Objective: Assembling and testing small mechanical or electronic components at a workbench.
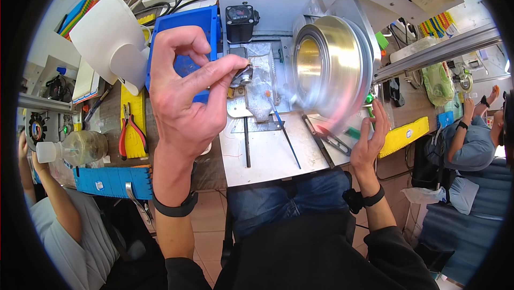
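Observation:
My left hand (187, 89) is raised over the bench, thumb and fingertips pinched together at a small dark metal clamp (243, 77) on the machine's metal block (259, 94). Whatever sits between the fingertips is too small or hidden to make out. To the right, a large brass-coloured drum (340, 57) has a reddish blur along its lower rim, as if spinning. Just below that rim, my right hand (369, 137) is open, fingers apart and stretched upward, near a small green piece (369, 98). It grips nothing visible.
Behind my left hand stands a blue bin (184, 21) beside a black motor (241, 22). A thin blue stick (287, 137) and black tweezers (318, 141) lie on the white board. Red-handled pliers (128, 132) and a plastic bottle (85, 147) are left. Other people sit on both sides.

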### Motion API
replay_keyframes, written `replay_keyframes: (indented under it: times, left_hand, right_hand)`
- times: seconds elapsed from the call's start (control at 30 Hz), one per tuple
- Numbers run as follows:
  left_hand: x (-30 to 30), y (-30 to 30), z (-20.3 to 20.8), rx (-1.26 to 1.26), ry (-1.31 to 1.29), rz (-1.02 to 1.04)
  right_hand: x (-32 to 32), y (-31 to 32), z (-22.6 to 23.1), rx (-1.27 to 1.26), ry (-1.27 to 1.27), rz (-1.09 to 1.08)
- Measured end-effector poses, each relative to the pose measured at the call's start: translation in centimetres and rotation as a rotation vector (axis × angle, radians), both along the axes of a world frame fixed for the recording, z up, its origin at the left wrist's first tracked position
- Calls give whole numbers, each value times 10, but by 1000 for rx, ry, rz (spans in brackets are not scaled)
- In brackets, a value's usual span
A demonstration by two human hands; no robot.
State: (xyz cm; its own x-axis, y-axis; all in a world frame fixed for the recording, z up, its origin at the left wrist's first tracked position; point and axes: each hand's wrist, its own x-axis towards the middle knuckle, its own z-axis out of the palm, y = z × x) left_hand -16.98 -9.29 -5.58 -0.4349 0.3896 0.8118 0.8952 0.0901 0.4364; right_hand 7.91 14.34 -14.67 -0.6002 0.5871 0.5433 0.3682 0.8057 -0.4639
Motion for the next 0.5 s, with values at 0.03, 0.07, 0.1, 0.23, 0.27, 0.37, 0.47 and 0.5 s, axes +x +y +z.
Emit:
replay_keyframes:
  times: [0.03,0.07,0.1,0.23,0.27,0.37,0.47,0.5]
  left_hand:
    - [0,0,0,0,-5,-2]
    - [0,0,0,0,-4,-1]
    - [0,-1,0,-3,-5,-1]
    - [0,0,0,-2,-17,-4]
    - [0,0,1,0,-15,-4]
    - [0,0,0,-2,-7,-4]
    - [0,0,0,5,-14,-13]
    - [0,0,0,2,-14,-14]
  right_hand:
    - [0,0,0,2,-2,0]
    - [0,-1,0,2,-1,1]
    - [0,-1,1,-13,-2,-3]
    - [1,-1,0,-37,6,-5]
    - [1,0,0,-35,8,-6]
    - [1,0,-1,-33,12,2]
    - [1,0,-1,-5,-3,2]
    - [1,-1,0,-12,-2,0]
